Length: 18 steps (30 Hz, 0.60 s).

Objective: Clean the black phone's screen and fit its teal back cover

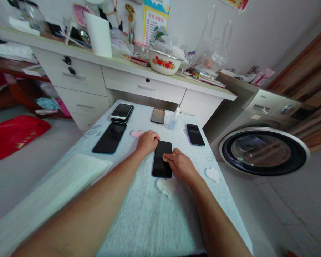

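A black smartphone [162, 167] lies flat, screen up, on the cloth-covered table. My left hand [147, 142] is closed at its upper left corner, fingers curled against the edge. Over the middle of the screen, my right hand [181, 165] is closed in a pinch, fingertips touching the glass. A small tan patch shows at those fingertips; whether it is a held piece or a fingertip is unclear. Beyond the phone stands a clear spray bottle [173, 120] with a white cap. A brownish phone case or phone [158, 116] lies beside the bottle.
At right lies another dark phone [195, 134]; at left, a large black tablet or phone [110, 137] and stacked phones [121, 111]. A pale folded cloth or paper [77, 178] covers the left edge. A washing machine [262, 107] stands right, a cluttered drawer desk [147, 87] behind.
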{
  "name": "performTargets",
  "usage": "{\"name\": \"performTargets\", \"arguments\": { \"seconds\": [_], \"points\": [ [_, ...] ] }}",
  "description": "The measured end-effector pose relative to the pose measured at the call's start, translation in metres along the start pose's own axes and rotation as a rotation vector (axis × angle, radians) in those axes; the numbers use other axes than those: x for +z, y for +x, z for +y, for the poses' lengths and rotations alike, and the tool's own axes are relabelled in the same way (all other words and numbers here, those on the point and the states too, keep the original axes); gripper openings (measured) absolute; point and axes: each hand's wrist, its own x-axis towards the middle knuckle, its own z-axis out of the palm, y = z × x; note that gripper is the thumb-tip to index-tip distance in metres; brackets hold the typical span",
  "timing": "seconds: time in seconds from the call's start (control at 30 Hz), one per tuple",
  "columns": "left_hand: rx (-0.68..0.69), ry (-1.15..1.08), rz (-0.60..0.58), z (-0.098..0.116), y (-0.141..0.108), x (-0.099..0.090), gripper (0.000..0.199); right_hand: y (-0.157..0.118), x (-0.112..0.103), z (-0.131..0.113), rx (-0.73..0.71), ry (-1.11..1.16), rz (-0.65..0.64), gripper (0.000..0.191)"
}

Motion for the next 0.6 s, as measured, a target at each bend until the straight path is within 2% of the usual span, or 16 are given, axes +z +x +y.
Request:
{"name": "performTargets", "arguments": {
  "seconds": [0.4, 0.5, 0.6],
  "points": [
    [-0.011, -0.005, 0.002, 0.0, 0.0, 0.001, 0.027, -0.008, 0.0, -0.013, -0.244, 0.055, -0.113, 0.024],
    [-0.008, -0.005, 0.007, 0.0, 0.0, 0.001, 0.027, -0.006, 0.0, -0.013, -0.226, 0.051, -0.104, 0.025],
    [-0.005, -0.006, 0.008, 0.0, -0.001, 0.0, 0.027, -0.002, 0.001, -0.011, -0.143, 0.011, -0.078, 0.026]
  ]
}}
